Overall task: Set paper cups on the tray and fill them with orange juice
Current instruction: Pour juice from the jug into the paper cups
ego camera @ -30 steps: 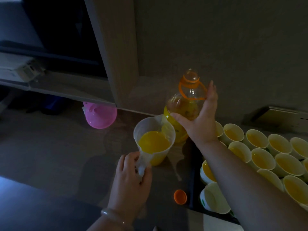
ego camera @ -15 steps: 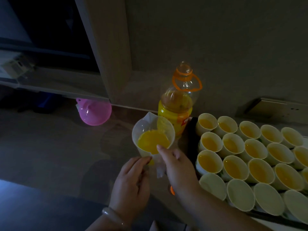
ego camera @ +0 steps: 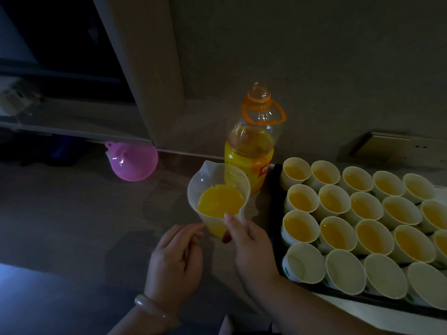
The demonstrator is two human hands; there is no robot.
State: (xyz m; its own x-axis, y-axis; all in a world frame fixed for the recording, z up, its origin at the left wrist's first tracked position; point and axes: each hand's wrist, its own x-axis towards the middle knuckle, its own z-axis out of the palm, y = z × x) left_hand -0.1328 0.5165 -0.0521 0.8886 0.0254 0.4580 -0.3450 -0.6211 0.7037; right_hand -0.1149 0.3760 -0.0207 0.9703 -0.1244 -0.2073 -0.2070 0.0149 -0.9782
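The right hand is wrapped round the handle of a translucent jug, thumb laid up along the rim. This looks like a pouring grip, with the spout turned away from the wrist. The left hand lies just beside it with its fingers loosely curled and holds nothing. Its fingertips are near the jug's lower wall, likely to steady it, though contact cannot be made out. The two hands are close together but not joined.

The orange juice in the jug is bright and opaque, filling perhaps the lower half. Just beyond the jug stands the bottle, uncapped and upright, probably kept within reach for a refill.

The dark tray sits just to the right of the right hand, so a pour would need little travel. Paper cups are packed on it rim to rim. The rows farther from the hands hold juice, while the empty cups form the row nearest the right forearm. They appear to be the remaining work. Well beyond the left hand, a pink funnel rests on the desk.
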